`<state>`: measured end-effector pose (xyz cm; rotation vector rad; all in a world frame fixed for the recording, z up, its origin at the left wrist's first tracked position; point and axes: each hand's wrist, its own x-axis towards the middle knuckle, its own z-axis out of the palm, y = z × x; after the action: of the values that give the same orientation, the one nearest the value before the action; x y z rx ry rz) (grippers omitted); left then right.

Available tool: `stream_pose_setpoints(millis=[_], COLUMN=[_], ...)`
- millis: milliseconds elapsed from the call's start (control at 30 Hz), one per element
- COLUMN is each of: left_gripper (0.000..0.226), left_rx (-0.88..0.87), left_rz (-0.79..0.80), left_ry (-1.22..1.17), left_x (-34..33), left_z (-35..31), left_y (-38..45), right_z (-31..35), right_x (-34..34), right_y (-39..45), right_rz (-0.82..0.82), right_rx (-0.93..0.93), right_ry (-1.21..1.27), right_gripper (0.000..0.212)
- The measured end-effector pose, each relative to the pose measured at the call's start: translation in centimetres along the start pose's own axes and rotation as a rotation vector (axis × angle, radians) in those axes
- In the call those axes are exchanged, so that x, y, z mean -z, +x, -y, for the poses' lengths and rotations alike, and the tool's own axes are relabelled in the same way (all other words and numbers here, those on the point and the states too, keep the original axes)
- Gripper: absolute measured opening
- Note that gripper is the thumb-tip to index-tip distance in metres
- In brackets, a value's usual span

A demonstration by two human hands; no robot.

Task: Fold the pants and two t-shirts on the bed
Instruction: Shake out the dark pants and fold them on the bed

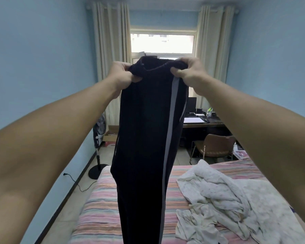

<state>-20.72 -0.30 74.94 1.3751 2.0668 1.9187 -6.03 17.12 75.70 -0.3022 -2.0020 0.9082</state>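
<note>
- Pants point(144, 138) held up over the bed point(99, 205), unfolded.
- Waistband pinched by left hand point(121, 74) and right hand point(190, 71), fingers closed on cloth.
- Pale heap point(222, 201), presumably shirts, seen crumpled; all folding judged left.

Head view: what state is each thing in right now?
Pants: held up by the waistband, hanging straight down over the bed.
Left hand: shut on the waistband.
Right hand: shut on the waistband.
White clothes: crumpled, unfolded on the bed.
Bed: striped sheet, partly covered.
Curtains: drawn open.
Chair: empty.
</note>
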Motion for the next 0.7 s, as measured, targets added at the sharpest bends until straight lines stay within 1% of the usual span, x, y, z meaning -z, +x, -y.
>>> stream_pose_setpoints(millis=[167, 267, 333, 400, 500, 633, 700], left_gripper=[0.022, 0.019, 0.018, 0.022, 0.027, 0.024, 0.025], left_rx=[0.075, 0.120, 0.130, 0.127, 0.081, 0.105, 0.134], left_rz=[0.027, 0.014, 0.028, 0.073, 0.136, 0.075, 0.074], left_ry=[-0.024, -0.020, 0.015, 0.033, 0.059, 0.079, 0.066], left_x=[1.0, 1.4, 1.6, 1.7, 1.9, 2.0, 1.9], left_z=[3.4, 4.7, 4.6, 4.1, 2.9, 3.0, 3.6], left_y=[0.1, -0.5, -1.1, -1.7, -2.5, -3.2, -4.0], right_z=[-1.5, -1.7, -1.6, -1.4, -0.9, -0.6, -0.7], right_x=[-1.7, -2.8, -3.7, -4.4, -5.1, -5.1, -5.0], right_y=[-0.4, -0.9, -1.2, -1.4, -1.6, -2.4, -3.4], right_rz=[0.085, 0.118, 0.119, 0.116, 0.120, 0.138, 0.168], right_rx=[-0.026, -0.029, -0.031, -0.024, -0.005, -0.012, -0.028], right_ry=[-0.007, -0.001, 0.026, 0.044, 0.035, 0.028, 0.019], right_gripper=[0.024, 0.024, 0.023, 0.023, 0.022, 0.022, 0.022])
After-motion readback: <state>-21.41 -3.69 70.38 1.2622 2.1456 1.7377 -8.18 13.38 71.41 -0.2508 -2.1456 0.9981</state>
